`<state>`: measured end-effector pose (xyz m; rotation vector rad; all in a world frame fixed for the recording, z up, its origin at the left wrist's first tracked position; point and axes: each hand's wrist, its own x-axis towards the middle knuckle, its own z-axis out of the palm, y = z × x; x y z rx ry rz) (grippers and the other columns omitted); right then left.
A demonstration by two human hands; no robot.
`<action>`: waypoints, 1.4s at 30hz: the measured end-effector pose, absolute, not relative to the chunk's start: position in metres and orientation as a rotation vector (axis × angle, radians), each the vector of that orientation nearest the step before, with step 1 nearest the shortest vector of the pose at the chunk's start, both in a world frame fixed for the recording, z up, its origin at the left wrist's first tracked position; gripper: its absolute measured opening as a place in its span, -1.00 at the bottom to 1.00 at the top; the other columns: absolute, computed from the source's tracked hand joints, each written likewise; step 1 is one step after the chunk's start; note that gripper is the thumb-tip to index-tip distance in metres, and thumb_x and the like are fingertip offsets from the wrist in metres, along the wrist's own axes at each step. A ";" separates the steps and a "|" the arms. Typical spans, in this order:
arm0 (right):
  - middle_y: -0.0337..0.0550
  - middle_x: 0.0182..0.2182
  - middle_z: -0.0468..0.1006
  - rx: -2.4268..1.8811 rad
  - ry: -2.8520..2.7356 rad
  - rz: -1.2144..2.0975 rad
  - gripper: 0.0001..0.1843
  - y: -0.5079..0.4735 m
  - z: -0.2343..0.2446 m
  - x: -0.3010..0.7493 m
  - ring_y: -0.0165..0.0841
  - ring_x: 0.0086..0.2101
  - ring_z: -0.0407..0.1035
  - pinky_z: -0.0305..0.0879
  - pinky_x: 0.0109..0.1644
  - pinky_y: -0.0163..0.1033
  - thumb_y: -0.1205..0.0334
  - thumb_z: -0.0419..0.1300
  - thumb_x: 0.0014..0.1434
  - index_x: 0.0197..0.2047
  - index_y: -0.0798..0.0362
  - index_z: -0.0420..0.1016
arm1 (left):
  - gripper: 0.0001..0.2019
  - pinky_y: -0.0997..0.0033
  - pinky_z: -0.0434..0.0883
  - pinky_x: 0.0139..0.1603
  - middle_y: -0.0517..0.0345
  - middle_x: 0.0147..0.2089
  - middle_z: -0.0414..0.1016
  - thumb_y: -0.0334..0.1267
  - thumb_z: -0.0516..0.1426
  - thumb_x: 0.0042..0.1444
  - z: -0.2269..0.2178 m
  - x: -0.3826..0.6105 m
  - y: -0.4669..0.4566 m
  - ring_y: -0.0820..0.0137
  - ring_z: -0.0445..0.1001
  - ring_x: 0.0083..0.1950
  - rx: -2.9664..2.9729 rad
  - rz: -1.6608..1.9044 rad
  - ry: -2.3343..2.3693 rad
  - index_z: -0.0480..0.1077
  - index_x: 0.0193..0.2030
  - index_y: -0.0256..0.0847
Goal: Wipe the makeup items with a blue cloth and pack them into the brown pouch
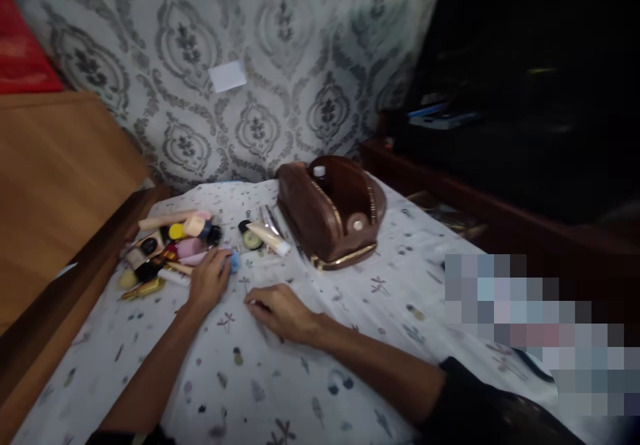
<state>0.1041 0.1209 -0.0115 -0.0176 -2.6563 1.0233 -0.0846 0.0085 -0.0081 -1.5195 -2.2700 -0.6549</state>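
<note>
My left hand (209, 282) lies on the white patterned cloth (310, 378) at the edge of a pile of small cosmetics (170, 248). Its fingers curl round a small blue item (233, 261). My right hand (280, 309) rests on the cloth just to the right, knuckles up, fingers bent inward with something thin and white at its fingertips. A brown organiser box (327, 213) with gold trim stands behind both hands. A cream tube (269, 238) and thin metal tools lie between the pile and the box.
A wooden headboard or panel (55, 185) rises along the left. Patterned wallpaper (260, 78) with a white card on it fills the back. Dark wooden furniture (480, 198) runs along the right. A blurred patch covers the lower right.
</note>
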 end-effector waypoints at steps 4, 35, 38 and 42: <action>-0.14 -0.36 0.65 0.004 -2.600 1.150 -0.78 0.121 -0.009 0.105 -0.34 -0.37 0.50 0.29 -0.25 -0.32 0.31 0.08 0.28 -0.18 0.07 0.58 | -0.75 0.25 0.41 0.04 0.01 -0.08 0.52 -0.29 -0.04 0.32 -0.008 -0.085 0.010 0.26 0.48 0.00 -1.525 -0.595 -2.308 0.45 -0.05 -0.19; -0.28 -0.57 0.44 -0.242 -2.270 1.669 -0.80 0.126 -0.016 0.099 -0.44 -0.60 0.30 0.21 -0.47 -0.34 0.23 0.09 0.17 -0.24 0.09 0.51 | -0.65 0.37 0.47 -0.07 0.10 -0.25 0.61 -0.45 -0.05 0.08 0.060 -0.142 0.014 0.33 0.55 -0.17 -1.331 -1.051 -2.459 0.53 -0.14 -0.29; -0.28 -0.58 0.43 -0.250 -2.235 1.612 -0.80 0.128 -0.020 0.098 -0.43 -0.59 0.28 0.20 -0.47 -0.34 0.18 0.09 0.19 -0.26 0.07 0.50 | -0.61 0.32 0.45 0.03 0.07 -0.12 0.61 -0.49 -0.02 0.03 0.043 -0.124 0.016 0.31 0.55 -0.07 -1.410 -1.041 -2.448 0.52 -0.07 -0.26; -0.26 -0.54 0.46 -0.236 -2.232 1.414 -0.78 0.131 -0.018 0.099 -0.41 -0.51 0.30 0.20 -0.40 -0.32 0.20 0.07 0.20 -0.27 0.08 0.52 | -0.62 0.27 0.43 0.08 0.06 -0.08 0.61 -0.50 -0.04 0.08 0.016 -0.088 0.019 0.28 0.53 -0.03 -1.524 -0.975 -2.450 0.53 -0.11 -0.20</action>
